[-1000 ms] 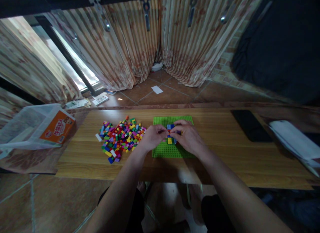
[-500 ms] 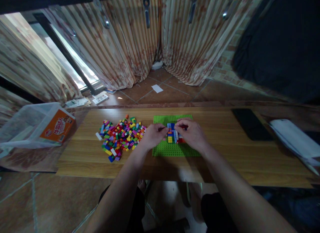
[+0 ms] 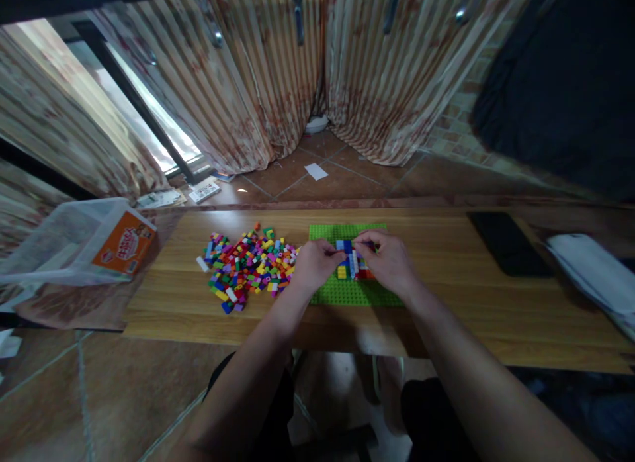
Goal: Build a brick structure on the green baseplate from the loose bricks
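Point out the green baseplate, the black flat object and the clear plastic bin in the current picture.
Green baseplate (image 3: 357,298): head view, bare studs near its front edge.
Black flat object (image 3: 510,243): head view, middle of its top.
Clear plastic bin (image 3: 69,275): head view, its front wall.

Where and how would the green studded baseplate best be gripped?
Probably mid-way along its near edge, from the wearer's side, thumb on top, fingertips easing under. The green baseplate lies flat on the wooden table, so its thin rim suits a pinch; there it is free of the colored bricks, left hand and right hand.
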The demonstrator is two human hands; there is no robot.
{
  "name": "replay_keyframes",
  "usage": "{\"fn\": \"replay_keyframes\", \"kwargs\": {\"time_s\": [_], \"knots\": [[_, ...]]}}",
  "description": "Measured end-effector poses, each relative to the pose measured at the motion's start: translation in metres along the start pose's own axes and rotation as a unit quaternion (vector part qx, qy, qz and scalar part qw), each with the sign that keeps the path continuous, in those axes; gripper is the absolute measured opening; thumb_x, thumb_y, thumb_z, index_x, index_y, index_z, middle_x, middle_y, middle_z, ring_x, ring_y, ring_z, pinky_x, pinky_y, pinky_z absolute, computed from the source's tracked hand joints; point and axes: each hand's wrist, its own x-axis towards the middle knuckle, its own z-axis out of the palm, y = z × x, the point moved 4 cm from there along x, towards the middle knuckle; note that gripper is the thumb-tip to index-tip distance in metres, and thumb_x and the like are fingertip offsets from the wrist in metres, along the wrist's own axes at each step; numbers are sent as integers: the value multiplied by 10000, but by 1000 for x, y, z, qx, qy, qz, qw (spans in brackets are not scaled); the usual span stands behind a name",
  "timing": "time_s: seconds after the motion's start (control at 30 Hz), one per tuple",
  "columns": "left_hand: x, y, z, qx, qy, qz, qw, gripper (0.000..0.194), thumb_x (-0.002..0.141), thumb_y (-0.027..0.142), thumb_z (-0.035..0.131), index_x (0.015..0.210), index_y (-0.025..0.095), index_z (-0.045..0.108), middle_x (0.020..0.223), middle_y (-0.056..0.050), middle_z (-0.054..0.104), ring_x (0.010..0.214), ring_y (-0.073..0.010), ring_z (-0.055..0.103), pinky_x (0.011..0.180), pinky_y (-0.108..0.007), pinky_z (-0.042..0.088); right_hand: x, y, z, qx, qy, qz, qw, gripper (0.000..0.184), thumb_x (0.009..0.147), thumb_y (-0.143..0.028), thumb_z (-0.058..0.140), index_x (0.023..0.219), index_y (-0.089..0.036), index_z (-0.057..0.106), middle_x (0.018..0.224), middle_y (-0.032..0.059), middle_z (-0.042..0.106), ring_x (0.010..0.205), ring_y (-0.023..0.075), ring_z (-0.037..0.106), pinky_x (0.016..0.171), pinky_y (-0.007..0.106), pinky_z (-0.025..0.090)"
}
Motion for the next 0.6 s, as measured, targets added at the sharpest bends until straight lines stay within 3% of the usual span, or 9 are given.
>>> {"fn": "replay_keyframes", "kwargs": {"time_s": [0.23,0.37,0.47,0.6], "knots": [[-4,-1,5,7,32,0,999,142,770,260,697,675,156,680,654,-10,665,604,-126,563,566,-231,387,-3,-7,0,-20,2,-19,1000,167,831,-266,538,789,-213,690,931,81,702,907,226,640,872,383,483],[-9,2,-1,8,47,28,998,197,786,323,710,683,158,674,654,-11,655,601,-124,549,568,-234,371,-6,-16,0,-21,29,-52,998,180,848,-300,528,812,-210,680,966,99,700,951,247,636,902,408,474],[-8,2,-25,-11,76,57,995,277,830,376,655,662,155,651,595,11,599,559,-110,499,542,-232,334,-10,-27,4,-7,43,-79,996,184,870,-315,525,842,-214,676,938,84,702,931,245,638,881,406,477],[-3,-13,-74,-73,183,62,978,375,893,363,518,585,156,574,525,25,521,522,-103,471,511,-228,310,-21,-47,22,-10,-8,-129,992,175,905,-293,522,862,-216,673,885,61,700,884,230,633,832,375,476]]}}
